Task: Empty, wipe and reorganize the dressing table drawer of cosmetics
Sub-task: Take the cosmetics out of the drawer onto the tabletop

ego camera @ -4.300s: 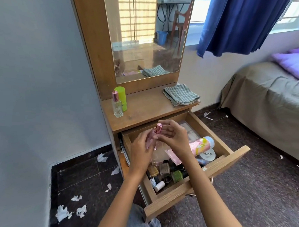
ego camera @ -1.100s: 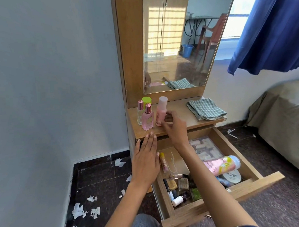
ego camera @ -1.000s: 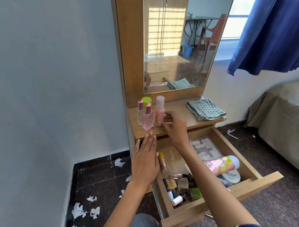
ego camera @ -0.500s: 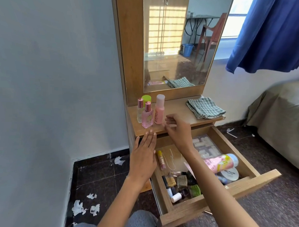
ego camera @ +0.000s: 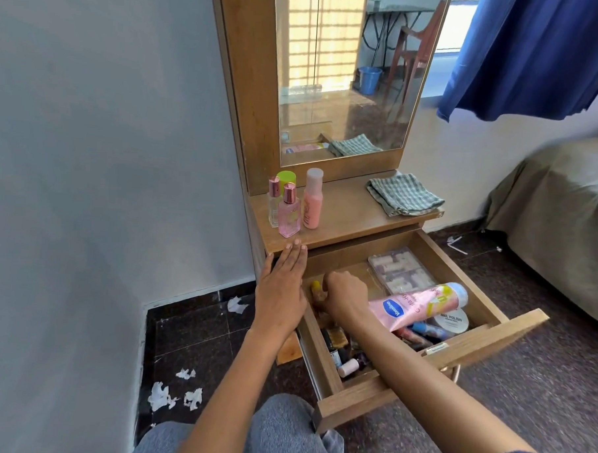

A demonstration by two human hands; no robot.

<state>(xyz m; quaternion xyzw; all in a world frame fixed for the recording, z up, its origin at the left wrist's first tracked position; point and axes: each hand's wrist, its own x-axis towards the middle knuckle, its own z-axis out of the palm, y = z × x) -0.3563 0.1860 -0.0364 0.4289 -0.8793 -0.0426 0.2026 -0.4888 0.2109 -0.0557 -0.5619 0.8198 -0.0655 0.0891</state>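
The wooden drawer (ego camera: 484, 340) stands pulled out under the dressing table top (ego camera: 346, 214). Inside lie a pink lotion tube (ego camera: 421, 305), a white nail polish jar (ego camera: 453, 320), a clear compartment box (ego camera: 400, 270) and several small bottles (ego camera: 340, 348) at the front left. My right hand (ego camera: 346, 297) reaches into the drawer's rear left, fingers curled over a small yellow-capped tube (ego camera: 315, 286). My left hand (ego camera: 282, 294) lies flat along the drawer's left side, fingertips at the tabletop edge. On top stand a pink bottle (ego camera: 313, 203), two perfume bottles (ego camera: 289, 212) and a green-capped container (ego camera: 286, 178).
A folded checked cloth (ego camera: 403, 195) lies on the tabletop's right end, below the mirror (ego camera: 348, 74). A bed (ego camera: 565, 210) stands to the right under a blue curtain (ego camera: 538, 48). Torn paper scraps (ego camera: 174, 392) litter the dark floor by the left wall.
My right hand let go of the pink bottle on the tabletop and dropped into the drawer onto the yellow-capped tube. My left hand stayed flat in place.
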